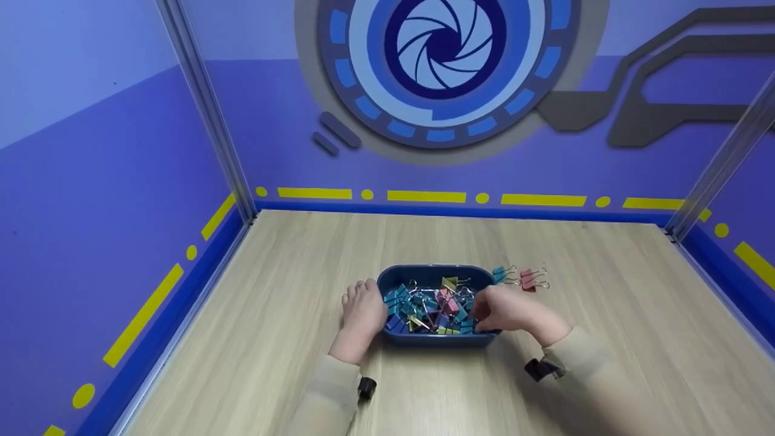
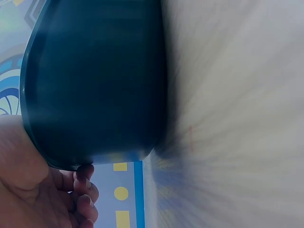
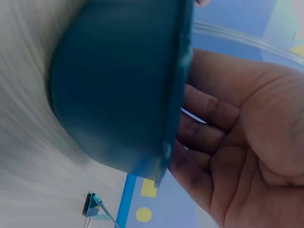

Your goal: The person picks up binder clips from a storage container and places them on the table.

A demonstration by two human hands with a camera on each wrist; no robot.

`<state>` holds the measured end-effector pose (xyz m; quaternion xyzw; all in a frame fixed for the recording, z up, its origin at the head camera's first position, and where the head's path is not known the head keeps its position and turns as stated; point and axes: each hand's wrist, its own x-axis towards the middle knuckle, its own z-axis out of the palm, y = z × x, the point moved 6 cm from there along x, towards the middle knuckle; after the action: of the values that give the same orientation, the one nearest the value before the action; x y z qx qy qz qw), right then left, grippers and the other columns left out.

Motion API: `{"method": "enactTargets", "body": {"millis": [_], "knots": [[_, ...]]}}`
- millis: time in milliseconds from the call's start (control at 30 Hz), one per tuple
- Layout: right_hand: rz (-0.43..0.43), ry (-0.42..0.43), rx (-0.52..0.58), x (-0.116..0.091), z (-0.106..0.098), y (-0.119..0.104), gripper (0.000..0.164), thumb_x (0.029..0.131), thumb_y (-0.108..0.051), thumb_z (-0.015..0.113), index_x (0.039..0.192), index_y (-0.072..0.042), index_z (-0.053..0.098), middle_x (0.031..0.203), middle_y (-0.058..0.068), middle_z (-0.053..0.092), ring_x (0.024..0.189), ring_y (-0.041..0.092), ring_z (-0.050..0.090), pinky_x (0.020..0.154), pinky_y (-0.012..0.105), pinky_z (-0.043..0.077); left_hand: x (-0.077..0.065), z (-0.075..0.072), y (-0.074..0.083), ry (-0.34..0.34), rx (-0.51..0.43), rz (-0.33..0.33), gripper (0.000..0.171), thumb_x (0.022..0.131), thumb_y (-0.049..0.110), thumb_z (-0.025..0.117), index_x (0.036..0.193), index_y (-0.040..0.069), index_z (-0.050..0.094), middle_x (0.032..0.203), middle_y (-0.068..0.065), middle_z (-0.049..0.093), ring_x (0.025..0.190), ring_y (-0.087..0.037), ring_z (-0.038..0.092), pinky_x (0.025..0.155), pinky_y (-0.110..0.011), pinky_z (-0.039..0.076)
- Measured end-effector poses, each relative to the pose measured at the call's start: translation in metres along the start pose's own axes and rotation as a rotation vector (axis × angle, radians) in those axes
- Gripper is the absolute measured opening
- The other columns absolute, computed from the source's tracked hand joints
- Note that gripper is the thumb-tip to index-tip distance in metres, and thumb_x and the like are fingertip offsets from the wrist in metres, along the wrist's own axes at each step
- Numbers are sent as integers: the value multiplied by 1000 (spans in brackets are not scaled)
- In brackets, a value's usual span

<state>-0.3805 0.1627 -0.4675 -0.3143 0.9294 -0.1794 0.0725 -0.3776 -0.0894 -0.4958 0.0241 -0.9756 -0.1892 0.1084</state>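
A dark blue box (image 1: 439,341) with a raised rim holds a heap of binder clips (image 1: 430,309) in teal, pink, yellow and dark blue. My left hand (image 1: 364,307) grips the box's left end, its fingers (image 2: 87,204) curled outside just past the rim. Over the right end, my right hand (image 1: 505,309) reaches down among the clips. The right wrist view shows its fingers (image 3: 204,107) bent over the rim, with the fingertips hidden behind the box wall; I cannot tell whether they pinch a clip.
Just beyond the box's right corner, a teal binder clip (image 1: 502,275) and a pink binder clip (image 1: 531,280) lie on the wooden table (image 1: 290,290). Blue panels (image 1: 242,133) with metal corner posts enclose the table at the back and both sides.
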Motion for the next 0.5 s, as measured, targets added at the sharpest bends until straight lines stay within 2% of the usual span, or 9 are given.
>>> {"method": "enactTargets", "body": {"millis": [100, 233, 400, 500], "knots": [[-16, 1, -87, 3, 5, -4, 15, 69, -8, 79, 81, -8, 70, 71, -4, 63, 63, 6, 55, 57, 25, 48, 0, 0, 0, -3, -4, -2, 24, 85, 13, 55, 105, 0, 54, 103, -17, 57, 97, -33, 49, 83, -44, 36], [-61, 10, -147, 6, 11, -6, 12, 68, 0, 75, 77, -7, 70, 67, -3, 62, 59, 7, 53, 55, 27, 47, 0, 1, -1, -12, -10, -7, 28, 85, 14, 56, 109, 0, 53, 106, -18, 57, 98, -34, 48, 85, -45, 36], [-78, 23, -124, 7, 16, -6, 11, 70, 1, 74, 78, -5, 69, 68, -1, 63, 60, 7, 53, 56, 27, 48, 1, 2, -1, -14, -14, -9, 29, 86, 14, 56, 110, -1, 53, 107, -19, 57, 100, -35, 48, 85, -46, 36], [-100, 25, -95, 8, 17, -6, 16, 68, 7, 72, 80, -4, 70, 71, 2, 66, 63, 9, 58, 57, 26, 50, 1, 2, -1, -15, -8, -4, 28, 86, 14, 55, 109, -1, 53, 105, -18, 57, 100, -35, 49, 85, -46, 36]]}}
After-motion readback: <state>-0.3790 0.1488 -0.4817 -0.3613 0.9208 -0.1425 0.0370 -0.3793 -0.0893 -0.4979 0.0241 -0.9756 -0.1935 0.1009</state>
